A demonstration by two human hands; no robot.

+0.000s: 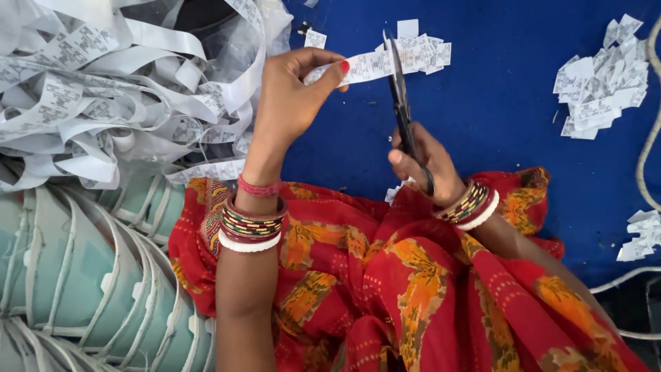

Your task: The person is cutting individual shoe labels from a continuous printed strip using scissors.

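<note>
My left hand [292, 96] pinches a white printed label strip [368, 65] between thumb and fingers and holds it out level over the blue mat [496, 117]. My right hand [423, 162] grips black scissors [399, 96] by the handles, blades pointing up and closed across the strip. A small heap of cut labels [427, 52] lies just past the blades. Both wrists wear several coloured bangles. Red and orange patterned cloth [413, 275] covers my lap below the hands.
A big tangle of uncut white label ribbon [103, 89] fills the upper left. Pale green ribbed cloth [76, 275] lies at lower left. More heaps of cut labels [599, 83] lie at upper right and at the right edge [640, 234]. A white cord [647, 158] runs down the right side.
</note>
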